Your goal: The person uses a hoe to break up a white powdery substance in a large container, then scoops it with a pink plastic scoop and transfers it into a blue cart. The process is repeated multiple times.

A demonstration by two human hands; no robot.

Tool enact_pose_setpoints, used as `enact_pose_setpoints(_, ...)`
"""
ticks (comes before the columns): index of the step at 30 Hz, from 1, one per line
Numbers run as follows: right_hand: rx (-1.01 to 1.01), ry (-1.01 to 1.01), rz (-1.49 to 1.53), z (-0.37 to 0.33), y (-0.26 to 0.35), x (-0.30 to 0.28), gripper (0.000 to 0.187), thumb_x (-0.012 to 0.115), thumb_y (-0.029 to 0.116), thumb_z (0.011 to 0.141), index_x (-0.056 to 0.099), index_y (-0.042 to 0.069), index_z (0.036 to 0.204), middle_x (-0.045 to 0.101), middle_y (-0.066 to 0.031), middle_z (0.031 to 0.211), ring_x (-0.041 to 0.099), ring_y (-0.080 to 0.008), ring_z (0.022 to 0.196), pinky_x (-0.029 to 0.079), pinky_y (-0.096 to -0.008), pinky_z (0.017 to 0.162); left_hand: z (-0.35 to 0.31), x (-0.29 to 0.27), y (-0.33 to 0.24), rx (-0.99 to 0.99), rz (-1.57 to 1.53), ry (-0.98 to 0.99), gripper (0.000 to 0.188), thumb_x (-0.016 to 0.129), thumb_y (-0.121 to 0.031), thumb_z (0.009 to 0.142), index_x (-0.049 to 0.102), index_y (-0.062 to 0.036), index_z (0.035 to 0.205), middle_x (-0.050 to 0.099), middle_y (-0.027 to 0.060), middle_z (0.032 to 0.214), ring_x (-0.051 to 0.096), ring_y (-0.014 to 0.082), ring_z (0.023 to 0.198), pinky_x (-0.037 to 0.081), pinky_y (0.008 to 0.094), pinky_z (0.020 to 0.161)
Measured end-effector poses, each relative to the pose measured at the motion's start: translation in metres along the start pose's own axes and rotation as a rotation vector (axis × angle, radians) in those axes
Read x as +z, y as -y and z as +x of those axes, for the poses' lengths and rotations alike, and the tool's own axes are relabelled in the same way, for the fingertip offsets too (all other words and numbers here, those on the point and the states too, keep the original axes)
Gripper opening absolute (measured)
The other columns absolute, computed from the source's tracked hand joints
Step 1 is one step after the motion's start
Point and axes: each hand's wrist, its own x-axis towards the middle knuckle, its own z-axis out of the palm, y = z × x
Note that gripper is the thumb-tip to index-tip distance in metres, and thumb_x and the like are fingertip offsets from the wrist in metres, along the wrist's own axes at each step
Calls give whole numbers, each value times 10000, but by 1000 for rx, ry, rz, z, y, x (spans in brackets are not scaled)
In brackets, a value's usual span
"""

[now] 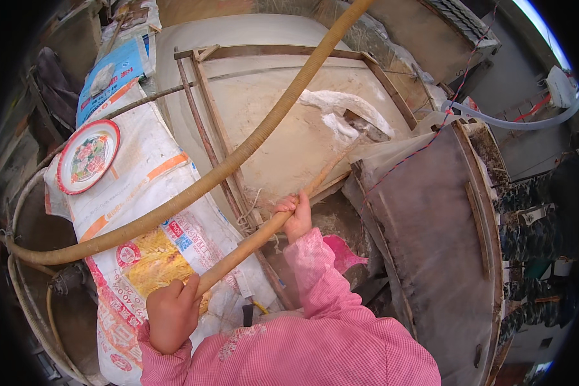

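Red, orange and blue print marks the white sack at eight o'clock; pale lettering crosses the blue bag at ten. Smooth and tan, the wooden handle slants up to a metal blade beside white powder at two. Left hand, toward seven, and right hand, near centre, wrap their fingers round it.

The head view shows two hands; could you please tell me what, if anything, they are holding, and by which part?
A long wooden handle: the left hand grips it by its near end, the right hand farther along.
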Motion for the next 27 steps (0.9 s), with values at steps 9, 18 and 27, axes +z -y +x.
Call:
enact_pose_setpoints(9,77,209,121,-14,-46,13,289,525,349,948,501,140,749,393,48,571,372,-72,440,343,-257,442,-10,-45,12,-10,-2,20,447,742,-50,653,648,-27,1089,484,94,641,519,266,499,380,391,453)
enact_pose_setpoints(18,96,257,142,45,17,30,280,550,280,935,488,106,724,411,55,570,401,-74,451,368,-265,461,44,7,-13,105,85,-96,375,697,-60,719,644,-19,1089,485,92,663,529,267,520,399,392,467)
enact_pose_setpoints(27,-14,44,31,-24,-64,16,272,566,262,928,473,119,715,411,38,578,405,-88,461,365,-266,468,-18,-64,3,21,-52,4,515,775,-58,596,646,-22,1093,508,99,654,546,288,518,389,390,450)
